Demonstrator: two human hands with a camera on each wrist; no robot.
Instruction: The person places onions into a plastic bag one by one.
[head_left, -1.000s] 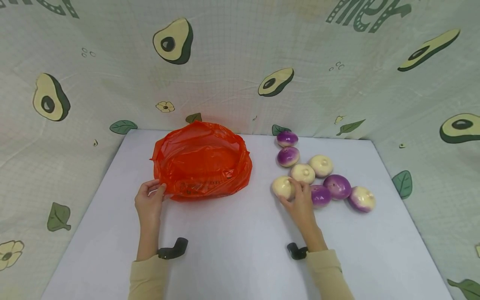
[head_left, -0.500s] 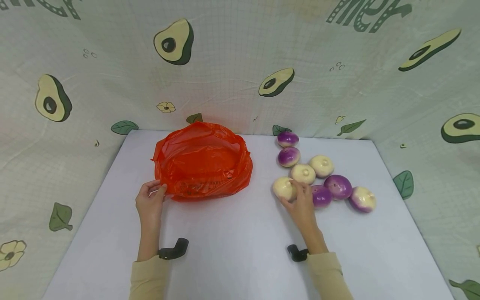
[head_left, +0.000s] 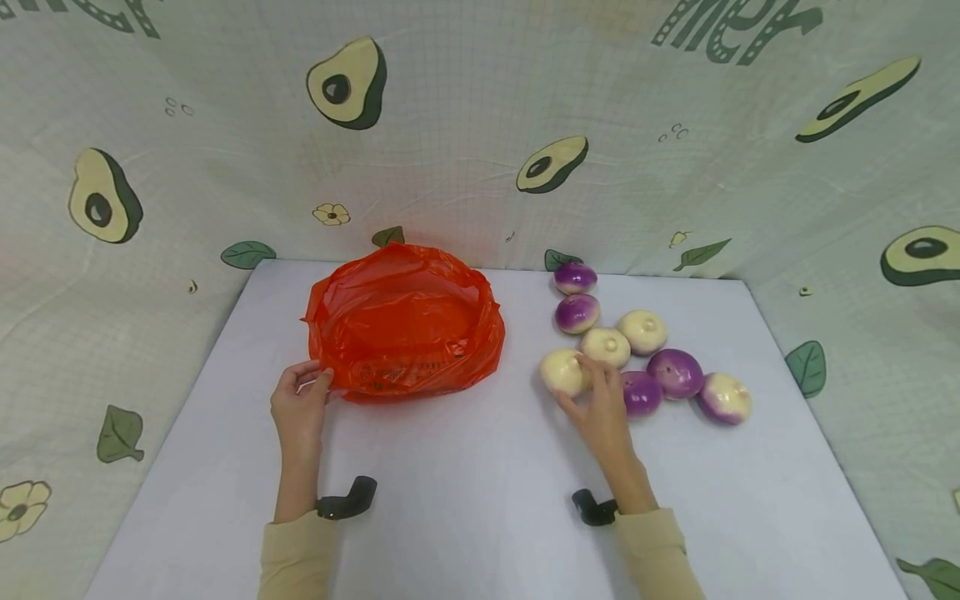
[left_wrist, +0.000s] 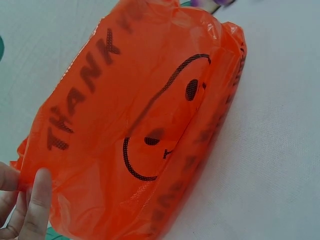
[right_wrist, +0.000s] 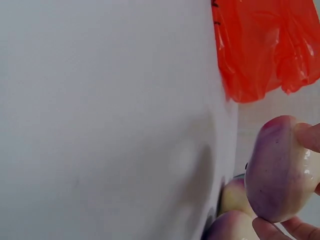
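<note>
On the left of the table a red plastic bag (head_left: 408, 333) stands with its mouth wide, printed with "THANK" and a smiling face in the left wrist view. My left hand (head_left: 302, 402) pinches the bag's near left edge between thumb and fingers. My right hand (head_left: 604, 410) grips a cream-and-purple turnip (right_wrist: 275, 170), cream side up in the head view. In the right wrist view this turnip hangs off the table, its shadow on the white surface beneath. Close beside it lie a cream turnip (head_left: 604, 347) and a purple one (head_left: 641, 393).
More turnips lie on the right: a cream one (head_left: 642, 332), a purple one (head_left: 674, 373) and a half-purple one (head_left: 724, 398). Two purple turnips (head_left: 576, 314) sit farther back. An avocado-print cloth (head_left: 450, 125) rises behind the white table (head_left: 465, 500).
The right hand's turnip has shifted slightly left and up in the head view, away from its neighbours. The left hand and the bag have stayed in place.
</note>
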